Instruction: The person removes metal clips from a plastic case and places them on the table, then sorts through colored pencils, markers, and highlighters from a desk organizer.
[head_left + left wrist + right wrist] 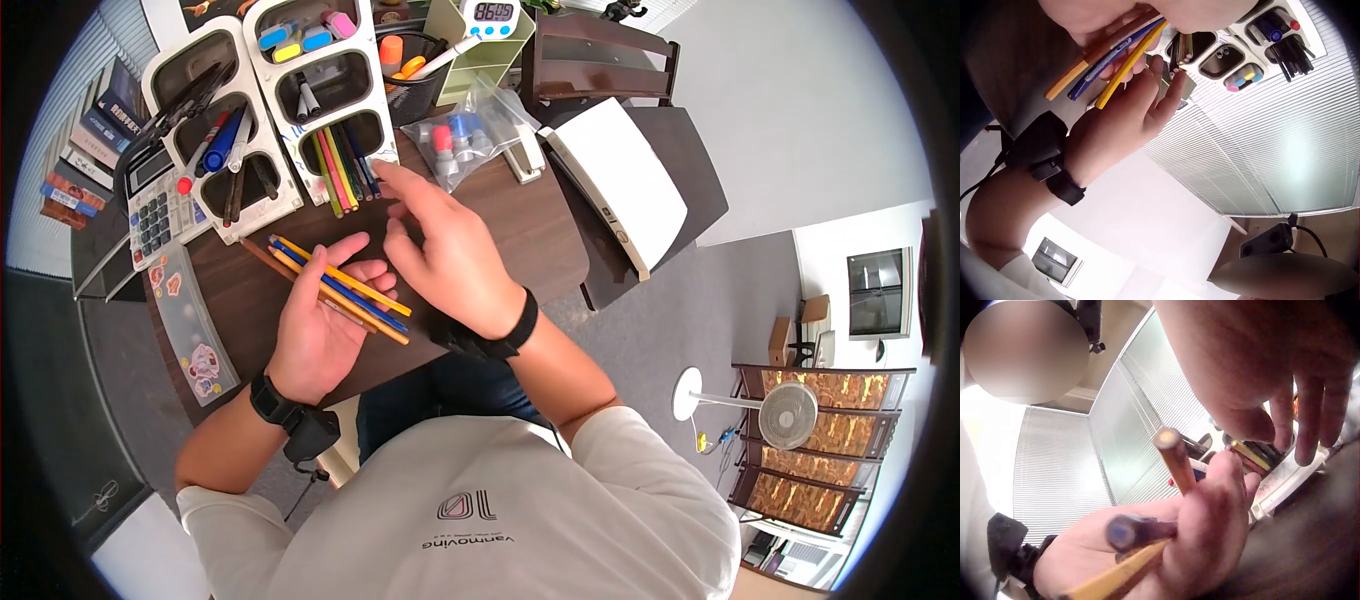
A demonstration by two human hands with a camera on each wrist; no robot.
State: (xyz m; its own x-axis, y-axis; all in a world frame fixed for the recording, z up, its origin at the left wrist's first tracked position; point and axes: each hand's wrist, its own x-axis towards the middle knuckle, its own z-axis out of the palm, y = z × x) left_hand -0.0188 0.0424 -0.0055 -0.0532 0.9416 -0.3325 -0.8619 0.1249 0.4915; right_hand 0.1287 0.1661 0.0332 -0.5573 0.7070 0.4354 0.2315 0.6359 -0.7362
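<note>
Several pencils, among them a yellow and a blue one, lie across the left hand, held between its thumb and curled fingers. Their ends fan out in the left wrist view, with the yellow pencil nearest the right hand. The right hand is beside the organizer's front compartment of coloured pencils, its index fingertip at the compartment's edge. In the right wrist view, the right hand's fingers extend downward and show nothing between them, above the left hand.
The white organizer also holds pens, markers and highlighters. Behind it stands a black mesh cup. A clear bag of small bottles lies to the right, beside a stapler. A calculator and sticker sheet are at left.
</note>
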